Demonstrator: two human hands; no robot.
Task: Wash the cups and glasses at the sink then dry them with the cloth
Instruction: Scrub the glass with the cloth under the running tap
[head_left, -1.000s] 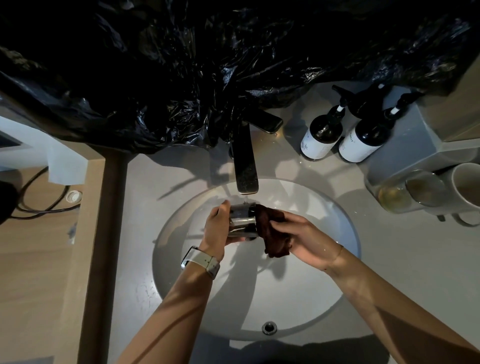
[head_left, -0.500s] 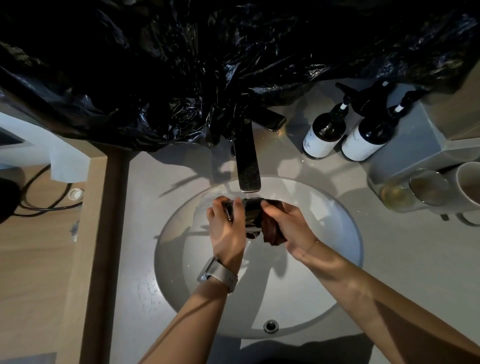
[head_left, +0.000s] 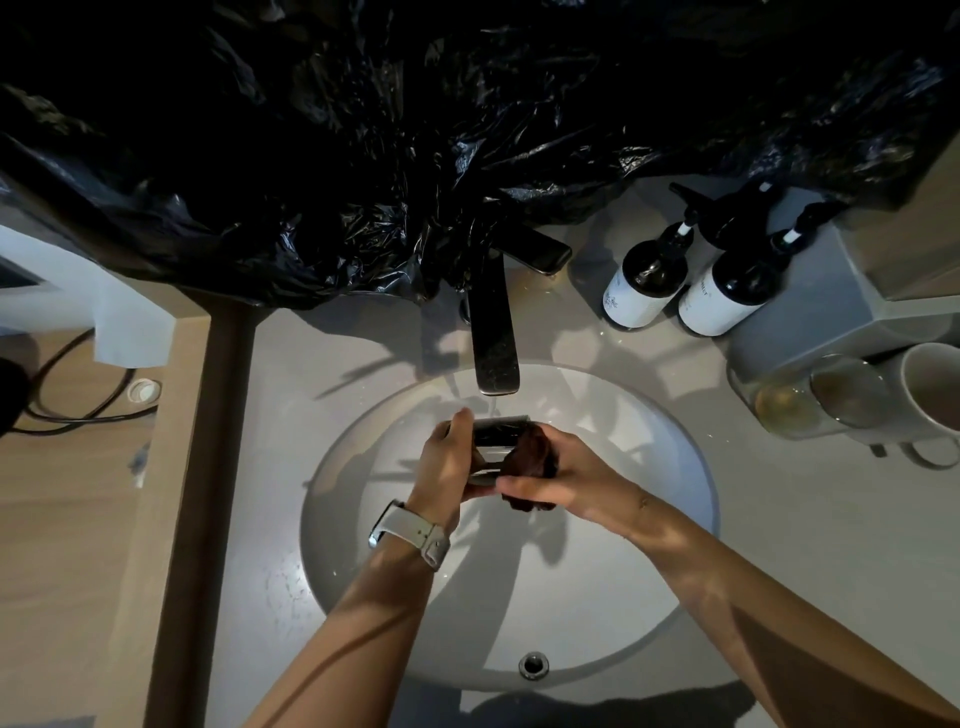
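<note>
I hold a glass (head_left: 497, 447) on its side over the sink (head_left: 670, 457), just under the tap (head_left: 493, 332), where a thin stream of water falls onto it. My left hand (head_left: 449, 462) grips it, fingers (head_left: 460, 418) curled over the far side. My right hand (head_left: 569, 475) pinches a dark cloth (head_left: 532, 460) against the right end of the glass; the cloth may reach inside, but shadow hides that. On the surface to the far right stand two dark bottles (head_left: 644, 280) with white labels. Nearer, at the right edge, two more glasses (head_left: 789, 405) lie beside a white mug (head_left: 930, 395). Black plastic sheeting (head_left: 415, 130) hangs across the far side, above the tap.
</note>
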